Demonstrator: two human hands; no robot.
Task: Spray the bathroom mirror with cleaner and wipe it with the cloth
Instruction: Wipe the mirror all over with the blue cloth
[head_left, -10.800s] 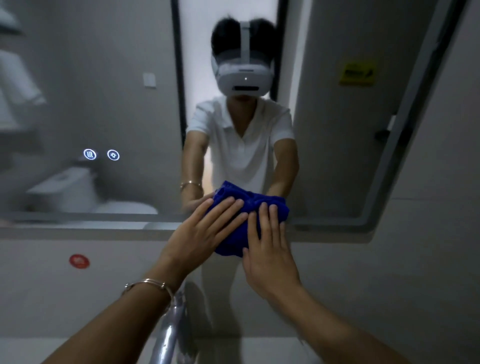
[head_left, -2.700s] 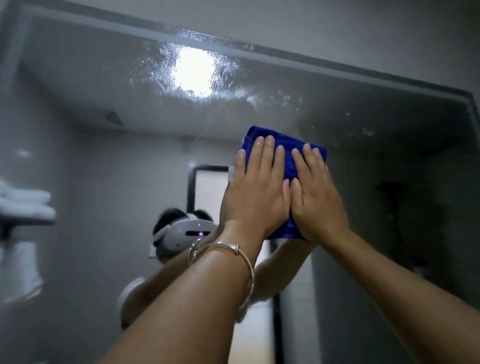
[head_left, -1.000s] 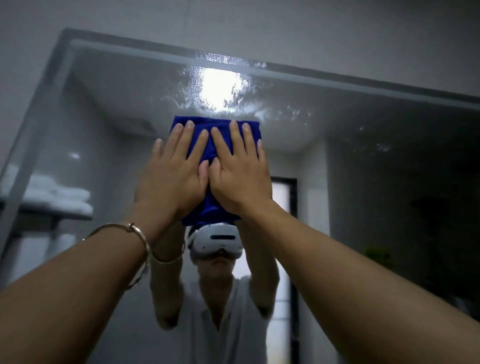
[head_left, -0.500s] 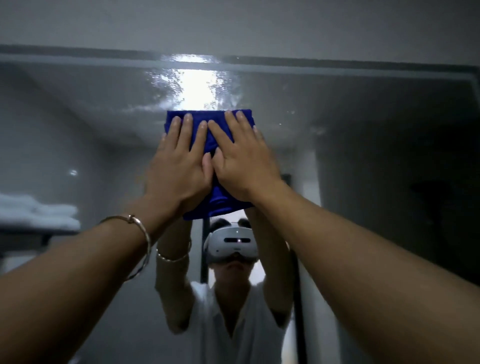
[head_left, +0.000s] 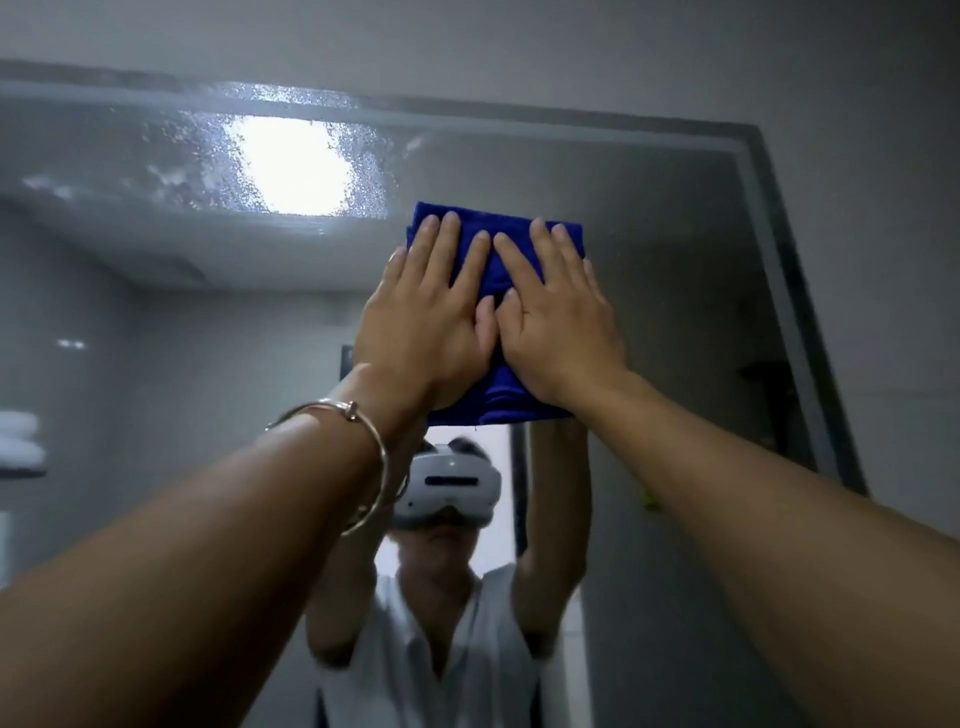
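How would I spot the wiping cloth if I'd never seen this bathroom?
Find the big wall mirror, then the bright light glare near its top. Just right of and below the glare, the left hand and right hand press flat on a folded cloth against the glass. It is the only deep blue thing here.

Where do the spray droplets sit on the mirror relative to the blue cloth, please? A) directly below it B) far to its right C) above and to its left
C: the droplets cluster round the bright light reflection at the top of the mirror, up and left of the blue cloth.
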